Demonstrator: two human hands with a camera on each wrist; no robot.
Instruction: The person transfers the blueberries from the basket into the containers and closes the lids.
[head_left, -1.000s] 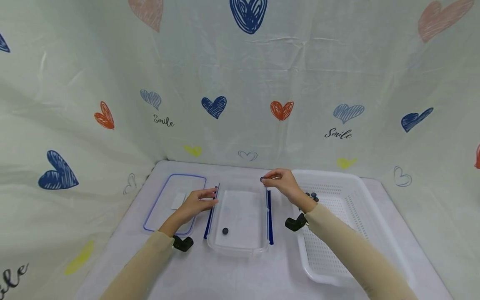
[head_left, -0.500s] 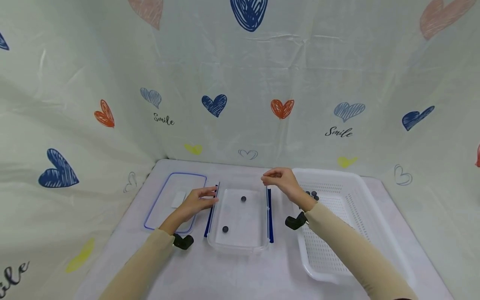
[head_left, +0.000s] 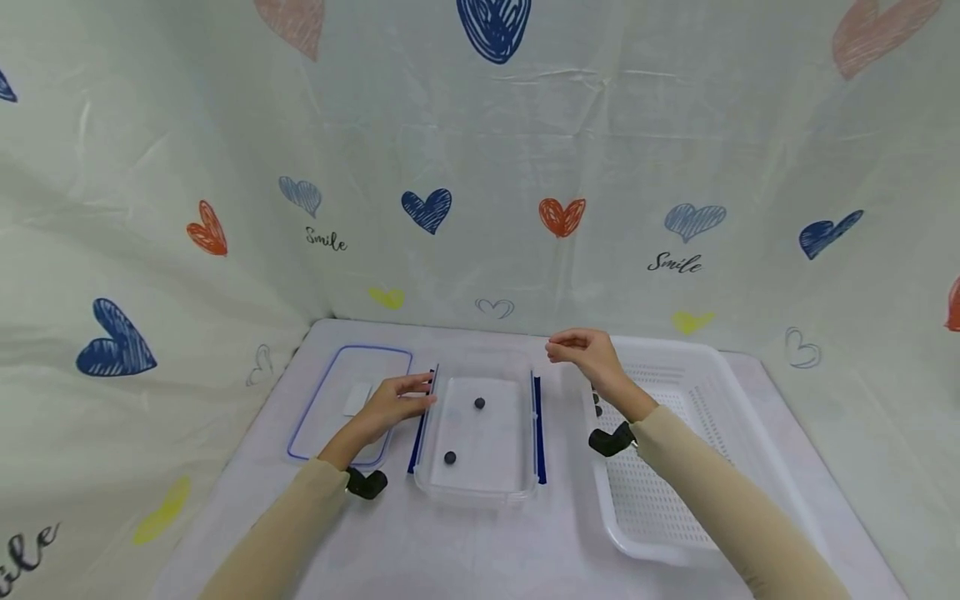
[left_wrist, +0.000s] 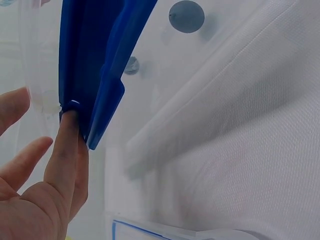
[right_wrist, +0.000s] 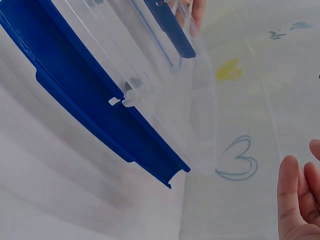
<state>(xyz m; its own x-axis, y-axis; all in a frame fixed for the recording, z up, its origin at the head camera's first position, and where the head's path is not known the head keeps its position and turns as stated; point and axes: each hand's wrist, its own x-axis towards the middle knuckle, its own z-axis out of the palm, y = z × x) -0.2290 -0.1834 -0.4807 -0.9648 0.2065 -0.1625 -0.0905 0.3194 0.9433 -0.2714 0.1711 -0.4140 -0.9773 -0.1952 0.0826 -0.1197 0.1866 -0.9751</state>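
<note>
My left hand (head_left: 386, 408) is at the left side of a clear plastic storage box (head_left: 480, 498), its extended fingers touching the blue side latch (left_wrist: 95, 65). On the box floor are two small dark grey balls, one ball (head_left: 479, 403) toward the back and the other ball (head_left: 450, 457) near the front left. My right hand (head_left: 592, 360) hovers in the air beyond the box's back right corner, over the near edge of the white basket (head_left: 626, 542). Its fingers are loosely bent with nothing between them. The opposite blue latch (right_wrist: 100, 95) hangs down on the box's right side.
A clear lid with a blue seal (head_left: 300, 425) lies at the table's left, partly behind my left forearm. More dark balls (head_left: 597, 406) show in the basket beside my right wrist. A heart-printed curtain (head_left: 480, 150) rises behind the white table (head_left: 480, 558).
My right hand has let go of a dark ball, which dropped into the box and shifted slightly left. That hand has since moved right toward the basket. The left hand stays at the latch.
</note>
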